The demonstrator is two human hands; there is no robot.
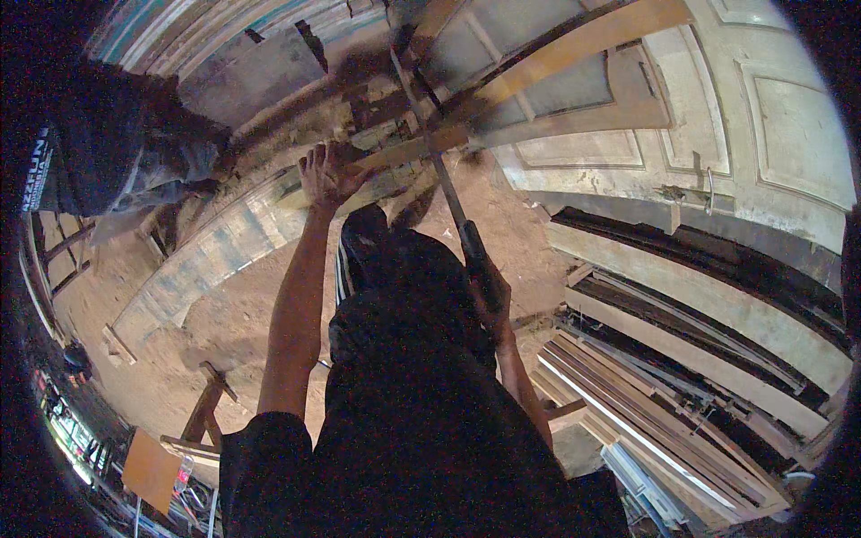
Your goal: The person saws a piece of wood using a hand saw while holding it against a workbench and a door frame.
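Note:
My right hand [491, 300] is closed round the dark handle of a long handsaw [446, 184]. The saw's narrow blade runs up and away from me and crosses a wooden board [408, 152]. Left of the blade, my left hand [328, 177] grips the near end of that board, fingers over its edge and thumb toward the blade. Just below the board is my raised knee [363, 235], in dark trousers with pale side stripes. Shadow hides where the teeth meet the wood, so the depth of any cut does not show.
A pale, worn plank [211, 260] lies over brown dusty ground at left. Panelled cream doors [762, 134] lean at the upper right. Stacked timber strips [646, 421] fill the lower right. A dark cloth [126, 152] hangs at upper left, and a small wooden stand [204, 417] sits lower left.

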